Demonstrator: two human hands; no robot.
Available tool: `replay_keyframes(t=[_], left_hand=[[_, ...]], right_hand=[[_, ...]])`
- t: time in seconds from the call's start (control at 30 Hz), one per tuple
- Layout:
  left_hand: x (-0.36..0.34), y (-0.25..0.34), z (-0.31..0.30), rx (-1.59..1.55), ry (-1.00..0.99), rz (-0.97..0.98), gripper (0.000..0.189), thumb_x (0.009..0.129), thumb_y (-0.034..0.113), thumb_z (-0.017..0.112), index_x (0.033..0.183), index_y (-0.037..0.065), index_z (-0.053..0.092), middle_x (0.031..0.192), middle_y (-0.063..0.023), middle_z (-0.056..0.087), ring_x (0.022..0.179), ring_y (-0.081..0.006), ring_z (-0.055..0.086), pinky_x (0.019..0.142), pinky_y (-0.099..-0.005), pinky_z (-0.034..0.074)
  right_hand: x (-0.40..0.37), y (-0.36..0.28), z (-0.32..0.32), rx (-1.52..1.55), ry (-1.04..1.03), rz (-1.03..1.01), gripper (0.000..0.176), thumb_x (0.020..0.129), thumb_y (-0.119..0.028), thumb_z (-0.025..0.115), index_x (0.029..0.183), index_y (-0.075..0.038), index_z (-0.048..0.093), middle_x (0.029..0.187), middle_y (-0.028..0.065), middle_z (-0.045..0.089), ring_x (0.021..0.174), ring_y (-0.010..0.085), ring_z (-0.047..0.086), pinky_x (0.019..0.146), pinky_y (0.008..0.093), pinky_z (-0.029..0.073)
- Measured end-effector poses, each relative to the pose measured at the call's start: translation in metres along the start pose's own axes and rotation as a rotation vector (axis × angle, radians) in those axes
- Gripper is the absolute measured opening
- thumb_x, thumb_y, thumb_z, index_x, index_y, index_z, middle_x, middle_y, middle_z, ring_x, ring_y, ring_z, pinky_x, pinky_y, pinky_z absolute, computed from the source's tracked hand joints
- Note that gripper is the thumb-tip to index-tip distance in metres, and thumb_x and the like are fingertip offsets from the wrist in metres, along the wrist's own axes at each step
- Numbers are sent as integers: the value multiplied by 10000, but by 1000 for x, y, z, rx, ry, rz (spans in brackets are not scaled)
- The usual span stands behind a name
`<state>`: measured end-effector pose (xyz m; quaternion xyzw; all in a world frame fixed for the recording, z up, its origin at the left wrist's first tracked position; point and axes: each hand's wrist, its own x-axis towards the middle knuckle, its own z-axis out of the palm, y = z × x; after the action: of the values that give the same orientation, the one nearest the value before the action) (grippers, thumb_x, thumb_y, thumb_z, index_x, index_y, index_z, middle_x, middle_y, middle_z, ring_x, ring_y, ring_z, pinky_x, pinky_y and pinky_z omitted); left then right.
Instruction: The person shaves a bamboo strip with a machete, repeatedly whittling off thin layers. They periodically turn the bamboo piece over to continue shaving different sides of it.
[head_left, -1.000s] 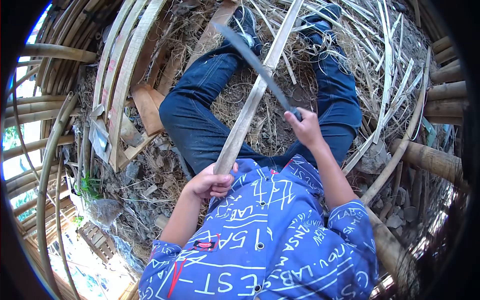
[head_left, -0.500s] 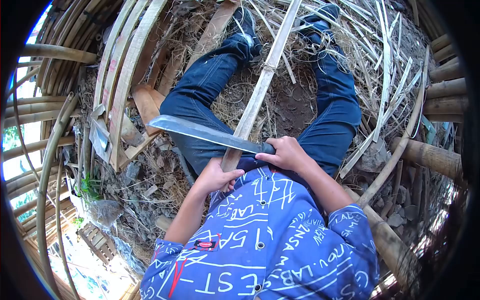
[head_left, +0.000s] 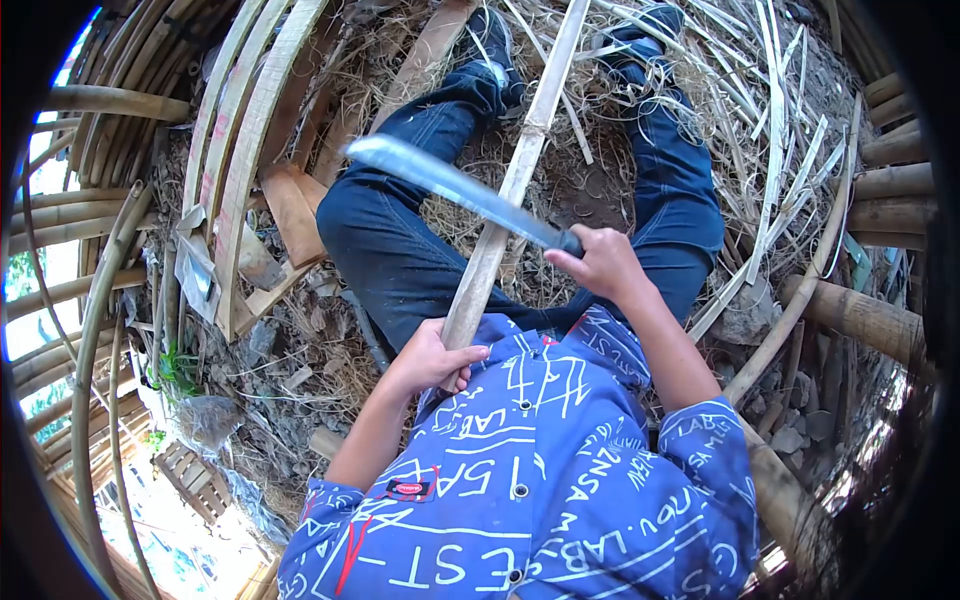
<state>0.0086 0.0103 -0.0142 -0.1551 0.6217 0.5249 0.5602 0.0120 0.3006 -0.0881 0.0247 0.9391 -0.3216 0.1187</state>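
Observation:
A long split bamboo strip (head_left: pixel 515 185) runs from my waist up between my legs, past my feet. My left hand (head_left: pixel 433 360) is wrapped round its near end, against the shirt. My right hand (head_left: pixel 600 262) grips the dark handle of a machete (head_left: pixel 455 190). The blade crosses over the strip at a slant, its tip pointing up and left above my left knee, slightly blurred. Whether the edge touches the strip I cannot tell.
Several curved bamboo slats (head_left: pixel 240 170) lean at the upper left beside a wooden block (head_left: pixel 292 215). Thin split strips (head_left: pixel 775 150) and shavings cover the ground at the right. A thick bamboo pole (head_left: pixel 860 318) lies at the right edge.
My right hand has moved up and away from my waist along the strip, carrying the machete, whose tip has swung upward. My left hand has stayed at the near end.

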Motion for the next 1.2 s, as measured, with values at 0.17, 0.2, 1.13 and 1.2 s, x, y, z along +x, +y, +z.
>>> replay_keyframes(t=[0.17, 0.2, 1.13, 1.2], left_hand=[[0, -7, 0, 87, 42, 6, 289, 808, 125, 780, 986, -18, 603, 607, -33, 594, 457, -98, 586, 402, -236, 494], [-4, -6, -3, 68, 41, 9, 303, 800, 121, 787, 995, -22, 605, 607, -32, 594, 457, -98, 587, 402, -235, 494], [-13, -3, -19, 52, -19, 15, 353, 777, 111, 806, 1000, -51, 586, 620, -46, 581, 459, -97, 568, 412, -233, 492], [-13, -7, -24, 39, -64, -2, 341, 772, 99, 805, 989, -44, 585, 631, -42, 586, 455, -97, 571, 404, -235, 495]], right_hand=[[-3, -15, 7, -51, -90, -130, 603, 799, -660, 607, 765, -58, 636, 666, 202, 642, 671, 409, 647, 607, 493, 502], [3, -12, 8, -45, -49, -148, 573, 800, -624, 633, 758, -53, 627, 656, 202, 632, 670, 418, 636, 602, 492, 493], [46, 29, -2, 3, 187, 70, 645, 826, -665, 572, 772, -25, 631, 706, 226, 654, 716, 425, 654, 644, 507, 510], [39, 18, -8, -2, 142, 97, 636, 828, -654, 581, 781, -22, 628, 710, 232, 652, 708, 421, 655, 650, 505, 512]])
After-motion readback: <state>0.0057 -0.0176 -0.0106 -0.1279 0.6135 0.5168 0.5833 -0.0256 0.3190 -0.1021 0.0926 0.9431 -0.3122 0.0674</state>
